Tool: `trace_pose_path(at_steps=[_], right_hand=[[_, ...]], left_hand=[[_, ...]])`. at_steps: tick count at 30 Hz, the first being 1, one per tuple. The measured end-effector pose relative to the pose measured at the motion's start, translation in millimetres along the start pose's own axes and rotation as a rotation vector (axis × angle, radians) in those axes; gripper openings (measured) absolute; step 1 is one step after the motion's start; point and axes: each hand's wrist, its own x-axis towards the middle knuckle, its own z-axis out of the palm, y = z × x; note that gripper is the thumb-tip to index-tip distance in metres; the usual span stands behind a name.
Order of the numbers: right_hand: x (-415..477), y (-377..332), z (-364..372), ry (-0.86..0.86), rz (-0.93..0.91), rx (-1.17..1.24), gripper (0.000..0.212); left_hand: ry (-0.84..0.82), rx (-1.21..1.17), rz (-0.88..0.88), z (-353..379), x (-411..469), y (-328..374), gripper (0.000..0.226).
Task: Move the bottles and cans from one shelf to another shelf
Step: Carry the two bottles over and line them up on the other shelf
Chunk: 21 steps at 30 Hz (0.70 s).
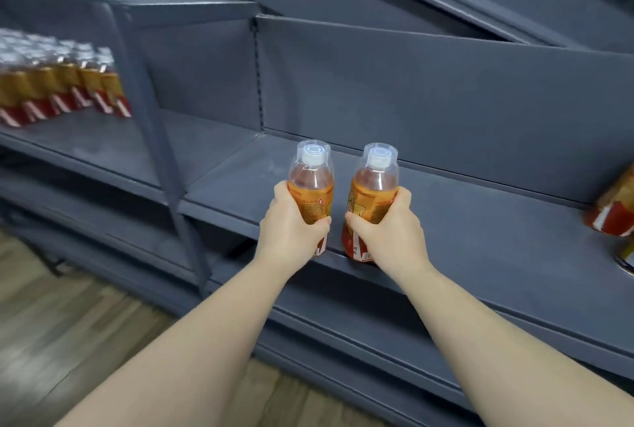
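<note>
The left hand (291,224) was wrapped round the middle of the left bottle (310,183), fingers curled across its orange label and thumb on the inner side. The right hand (387,231) gripped the right bottle (374,186) the same way, so neither hand had a finger free. Both bottles stood upright, caps up and long axes near vertical, side by side with a narrow gap between them (close, but not touching). Their bases sat right at the front lip of the shelf (480,220); whether they rested on it or hung just above could not be told. The bare run of shelf lay straight ahead of both hands, away from the body, so the coming move looked like a short push forward and a set-down, with neither hand plainly nearer. Off to the right a tilted bottle (614,207) leaned at the frame's edge, well apart. Far left, on the neighbouring unit, a blurred row of bottles (61,83) stood packed together.
</note>
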Motion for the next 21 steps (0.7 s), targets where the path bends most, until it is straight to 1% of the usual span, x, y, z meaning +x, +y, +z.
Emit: trace_pose_path(at_steps=[7,15,21], right_hand=[[-10,-44,54,-0.184,-0.135,0.072,0.064],[-40,-107,127,-0.399,-0.292,0.12,0.062],[-59,-161,199,-0.516,-0.36,0.135,0.062]], left_hand=[[0.184,0.041,-0.14,-62,-21,-36,0.065],[0.387,0.08,-0.282,-139,-45,-88,0.055],[0.473,0.077,-0.355,-205,-41,-142,0.056]])
